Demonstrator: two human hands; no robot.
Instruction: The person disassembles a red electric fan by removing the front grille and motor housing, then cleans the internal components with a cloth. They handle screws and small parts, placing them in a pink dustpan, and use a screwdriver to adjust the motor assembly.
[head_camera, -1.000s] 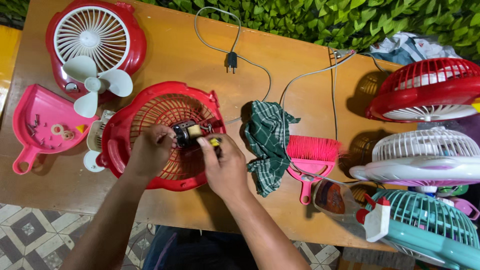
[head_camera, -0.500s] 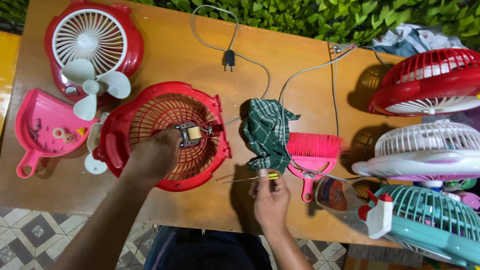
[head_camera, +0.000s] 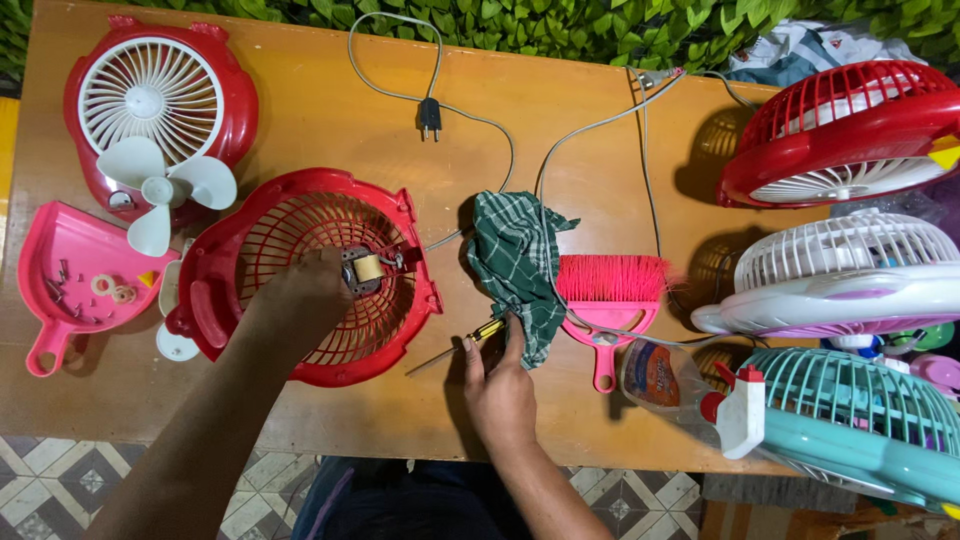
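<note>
Head view, nearest edge first: the right hand (head_camera: 500, 385) lies flat on the wooden table (head_camera: 330, 120), fingers loosely extended, with the fingertips resting on a screwdriver (head_camera: 468, 342) that has a yellow-and-black handle. No closed grasp is made; the tool lies on the table surface under the fingertips, its shaft pointing toward the left. The left hand (head_camera: 300, 300) rests inside the red fan grille (head_camera: 300, 275), fingers curled against the small motor (head_camera: 365, 270) at the grille's centre; whether the fingers clamp the motor cannot be told. Just right of the screwdriver lies a green checked cloth (head_camera: 515, 260), touching a pink hand brush (head_camera: 610, 295). A spray bottle (head_camera: 680, 385) lies beside the brush handle. At the left edge sits a pink dustpan (head_camera: 60, 275) holding loose screws, with a white fan blade (head_camera: 165, 185) above it. Farther back stand a red-and-white fan (head_camera: 150, 105) and a black plug (head_camera: 429, 118). Three assembled fans occupy the right side.
</note>
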